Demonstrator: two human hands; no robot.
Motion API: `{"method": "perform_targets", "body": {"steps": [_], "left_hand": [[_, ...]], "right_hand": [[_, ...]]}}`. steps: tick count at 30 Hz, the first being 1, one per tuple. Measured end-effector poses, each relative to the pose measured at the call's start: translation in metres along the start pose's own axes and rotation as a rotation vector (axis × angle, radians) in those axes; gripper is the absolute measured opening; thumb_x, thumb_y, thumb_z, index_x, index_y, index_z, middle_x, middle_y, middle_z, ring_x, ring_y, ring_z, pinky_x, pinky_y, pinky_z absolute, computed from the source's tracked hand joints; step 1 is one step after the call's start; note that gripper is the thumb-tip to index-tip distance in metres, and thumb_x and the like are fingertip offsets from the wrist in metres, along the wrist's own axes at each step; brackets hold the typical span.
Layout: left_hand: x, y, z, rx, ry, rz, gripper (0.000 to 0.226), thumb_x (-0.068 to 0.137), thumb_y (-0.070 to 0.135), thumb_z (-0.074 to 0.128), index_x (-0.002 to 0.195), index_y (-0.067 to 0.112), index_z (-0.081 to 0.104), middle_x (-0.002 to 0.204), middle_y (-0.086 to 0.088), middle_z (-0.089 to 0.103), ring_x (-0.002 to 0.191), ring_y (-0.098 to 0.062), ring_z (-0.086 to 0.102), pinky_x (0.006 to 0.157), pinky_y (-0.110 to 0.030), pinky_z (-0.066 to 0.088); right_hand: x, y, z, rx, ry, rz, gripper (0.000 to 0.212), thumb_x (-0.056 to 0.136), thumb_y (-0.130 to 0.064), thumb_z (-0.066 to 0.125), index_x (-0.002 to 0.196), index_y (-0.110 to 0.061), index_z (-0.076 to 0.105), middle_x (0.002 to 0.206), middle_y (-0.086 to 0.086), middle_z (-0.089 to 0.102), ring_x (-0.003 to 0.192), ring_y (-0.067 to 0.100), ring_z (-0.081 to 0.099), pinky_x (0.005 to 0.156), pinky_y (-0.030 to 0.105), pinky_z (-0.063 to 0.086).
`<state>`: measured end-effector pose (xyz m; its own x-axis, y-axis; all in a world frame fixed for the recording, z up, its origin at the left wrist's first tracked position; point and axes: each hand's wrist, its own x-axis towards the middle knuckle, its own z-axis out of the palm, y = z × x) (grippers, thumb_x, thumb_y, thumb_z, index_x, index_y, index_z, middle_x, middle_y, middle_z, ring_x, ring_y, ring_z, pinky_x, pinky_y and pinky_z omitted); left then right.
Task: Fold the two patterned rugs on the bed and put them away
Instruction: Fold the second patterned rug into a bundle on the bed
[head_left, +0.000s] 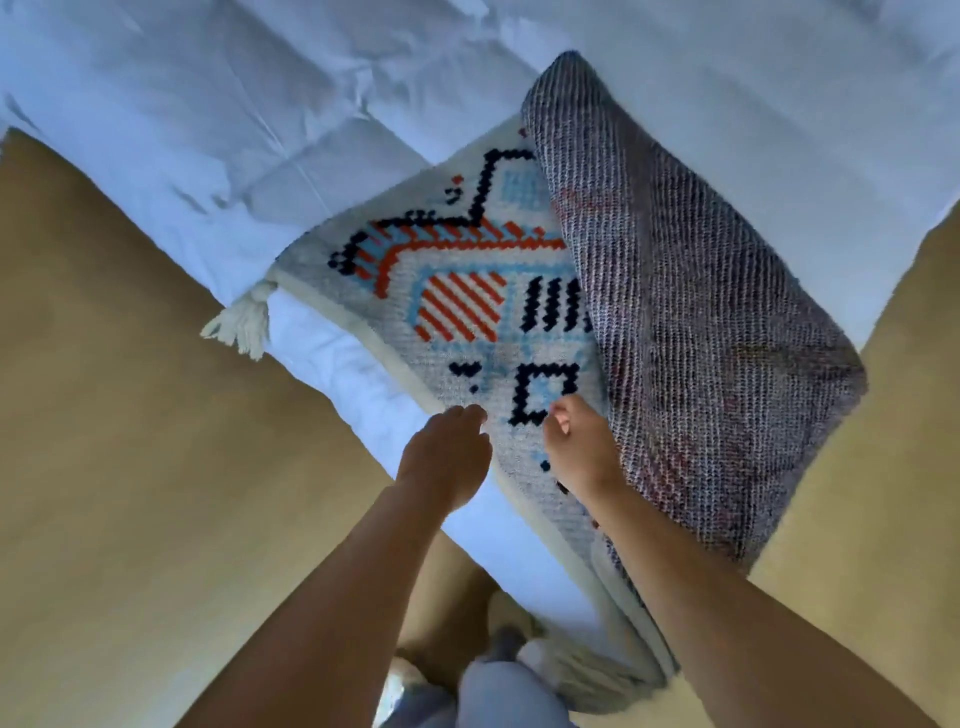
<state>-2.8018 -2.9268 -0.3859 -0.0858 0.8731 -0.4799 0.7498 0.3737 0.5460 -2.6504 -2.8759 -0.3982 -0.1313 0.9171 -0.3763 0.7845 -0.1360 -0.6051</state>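
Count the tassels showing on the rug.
1. A white tassel hangs at the left corner of the rug, over the bed edge. Other corners are under the folded-over flap or bunched below, so more may be hidden.

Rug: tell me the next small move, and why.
Probably draw the flap further left to the tassel edge: it lies backing-up over only the right part of the rug, pattern exposed, and the right hand sits beside its edge, left hand at the near edge.
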Motion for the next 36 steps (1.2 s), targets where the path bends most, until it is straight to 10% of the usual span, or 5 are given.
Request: {"method": "perform_targets", "body": {"steps": [20,27,36], "left_hand": [[0.284,0.070,-0.139,0.350,-0.033,0.211,0.027,0.090,0.003,0.041,0.116,0.002,0.049,0.108,-0.020,0.060,0.098,-0.033,0.056,0.083,-0.044,0.048],[0.388,0.081,-0.172,0.382,0.001,0.272,0.053,0.083,0.001,0.042,0.135,0.006,0.033,0.133,-0.019,0.044,0.124,-0.036,0.033,0.096,-0.047,0.036],[0.448,0.150,-0.137,0.582,-0.159,0.730,0.069,0.085,0.022,0.060,0.144,0.015,0.025,0.153,-0.015,0.015,0.142,-0.034,0.006,0.116,-0.047,0.010]], "right_hand": [[0.225,-0.093,-0.027,0.061,0.185,0.011,0.029,0.090,-0.013,0.048,0.118,-0.003,0.054,0.117,0.011,0.056,0.112,0.026,0.047,0.097,0.031,0.037],[0.294,-0.084,-0.040,-0.296,0.278,0.260,0.063,0.086,-0.031,0.054,0.141,-0.013,0.027,0.143,0.011,0.031,0.132,0.029,0.024,0.110,0.045,0.021],[0.341,-0.067,-0.069,-0.191,0.519,0.549,0.025,0.092,-0.021,0.048,0.110,-0.006,0.055,0.116,0.014,0.053,0.106,0.031,0.046,0.090,0.045,0.037]]}}
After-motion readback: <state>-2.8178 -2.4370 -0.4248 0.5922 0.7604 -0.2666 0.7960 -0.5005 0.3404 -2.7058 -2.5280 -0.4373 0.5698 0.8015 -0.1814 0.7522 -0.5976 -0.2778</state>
